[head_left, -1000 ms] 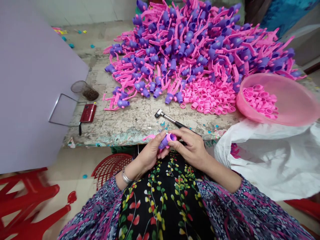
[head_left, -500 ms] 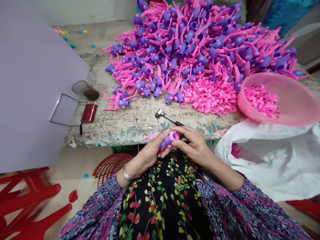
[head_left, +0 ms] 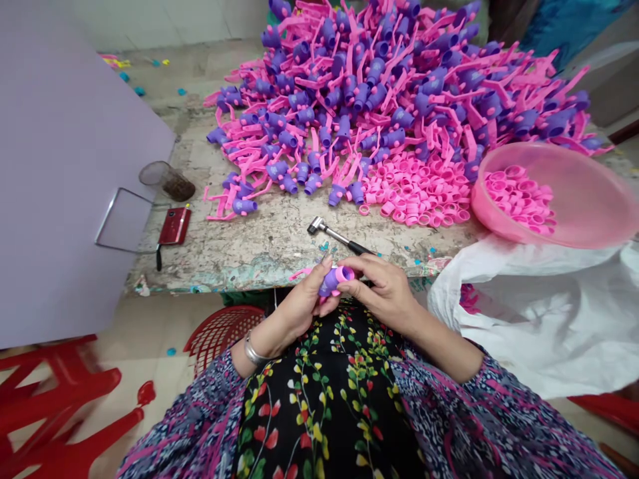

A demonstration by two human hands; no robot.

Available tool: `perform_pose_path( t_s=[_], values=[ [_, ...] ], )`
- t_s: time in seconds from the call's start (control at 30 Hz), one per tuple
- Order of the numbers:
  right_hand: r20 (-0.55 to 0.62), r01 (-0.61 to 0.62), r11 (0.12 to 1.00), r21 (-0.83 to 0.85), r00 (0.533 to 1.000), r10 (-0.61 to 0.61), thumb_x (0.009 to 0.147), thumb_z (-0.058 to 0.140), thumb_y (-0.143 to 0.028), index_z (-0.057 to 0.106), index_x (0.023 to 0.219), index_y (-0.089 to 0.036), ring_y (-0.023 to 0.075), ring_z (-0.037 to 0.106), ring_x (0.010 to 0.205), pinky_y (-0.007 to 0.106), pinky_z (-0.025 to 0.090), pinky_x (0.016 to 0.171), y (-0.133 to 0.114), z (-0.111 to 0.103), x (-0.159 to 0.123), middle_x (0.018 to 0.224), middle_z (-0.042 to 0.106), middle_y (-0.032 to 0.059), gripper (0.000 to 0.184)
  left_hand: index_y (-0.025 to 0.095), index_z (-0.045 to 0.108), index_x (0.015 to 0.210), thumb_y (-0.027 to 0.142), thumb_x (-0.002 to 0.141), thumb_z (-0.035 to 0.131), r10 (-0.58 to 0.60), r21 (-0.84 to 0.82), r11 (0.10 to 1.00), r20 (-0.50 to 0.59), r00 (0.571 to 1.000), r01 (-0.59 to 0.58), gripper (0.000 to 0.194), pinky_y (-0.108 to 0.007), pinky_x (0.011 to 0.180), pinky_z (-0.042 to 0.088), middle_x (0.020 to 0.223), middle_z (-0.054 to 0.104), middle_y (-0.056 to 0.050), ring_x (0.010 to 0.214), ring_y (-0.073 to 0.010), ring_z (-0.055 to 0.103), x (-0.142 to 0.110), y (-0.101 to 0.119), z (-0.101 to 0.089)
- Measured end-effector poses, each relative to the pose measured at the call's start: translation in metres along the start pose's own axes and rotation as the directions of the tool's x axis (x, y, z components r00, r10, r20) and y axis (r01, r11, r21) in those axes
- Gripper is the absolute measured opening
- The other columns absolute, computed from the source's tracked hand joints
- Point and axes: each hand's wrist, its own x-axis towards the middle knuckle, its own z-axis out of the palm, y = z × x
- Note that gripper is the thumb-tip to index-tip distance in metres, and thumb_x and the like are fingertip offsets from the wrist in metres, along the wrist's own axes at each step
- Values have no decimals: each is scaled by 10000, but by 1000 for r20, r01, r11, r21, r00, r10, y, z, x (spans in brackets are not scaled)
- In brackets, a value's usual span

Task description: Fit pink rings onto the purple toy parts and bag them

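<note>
Hammer [head_left: 338, 236] on table [head_left: 259, 246], behind held part [head_left: 329, 283]

Purple pc [head_left: 328, 283] in L hand [head_left: 298, 307]

You are in what looks like a small hand-assembly workshop. Your worktable [head_left: 249, 246] is scuffed and paint-stained, and across its far side dozens of matching purple-and-pink plastic assemblies [head_left: 360, 96] lie heaped. Nearer you on the worktable is a pile of loose pink rings [head_left: 419, 193]; a pink plastic bowl [head_left: 592, 199] at its right end has more. You have a small hammer [head_left: 337, 235] near its front edge, an open white sack [head_left: 549, 326] below its right end, and 1 more assembly [head_left: 328, 283] in hand.
</note>
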Motion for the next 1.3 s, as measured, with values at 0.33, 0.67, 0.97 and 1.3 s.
perform_pose_path(
  t_s=[0.33, 0.67, 0.97, 1.3],
  values=[
    [-29, -45, 999, 16, 999, 46, 928, 627, -365, 676, 1050, -191, 137, 633, 771, 259, 495, 709, -2, 3, -3, 849, 681, 17, 218, 180, 469, 583, 642, 954, 290, 86, 119, 990, -88, 992, -76, 618, -259, 434, 163, 377, 357, 53, 354, -64, 271, -1, -6, 1],
    [-38, -60, 993, 104, 997, 65, 915, 645, -362, 702, 1095, -228, 131, 634, 767, 254, 501, 712, -1, 1, -5, 862, 690, 7, 231, 183, 435, 511, 632, 959, 293, 81, 287, 956, -38, 996, -67, 650, -275, 487, 231, 389, 363, 43, 393, -73, 297, -4, 5, -3],
    [-25, -130, 985, 115, 991, 134, 908, 649, -393, 688, 1117, -235, 155, 643, 796, 305, 521, 762, 12, 7, -14, 895, 693, 27, 265, 192, 419, 500, 644, 955, 252, 71, 324, 945, -78, 994, -42, 662, -282, 513, 253, 408, 358, 37, 419, -87, 304, 2, -9, -7],
    [-66, -344, 799, 494, 901, 428, 992, 379, -560, 728, 1050, -217, 172, 612, 876, 328, 494, 823, 5, 7, -4, 945, 649, 57, 492, 201, 500, 772, 627, 899, 442, 228, 643, 742, 24, 973, -190, 449, -289, 630, 373, 641, 534, 21, 626, -156, 493, 3, -6, 1]
  ],
)
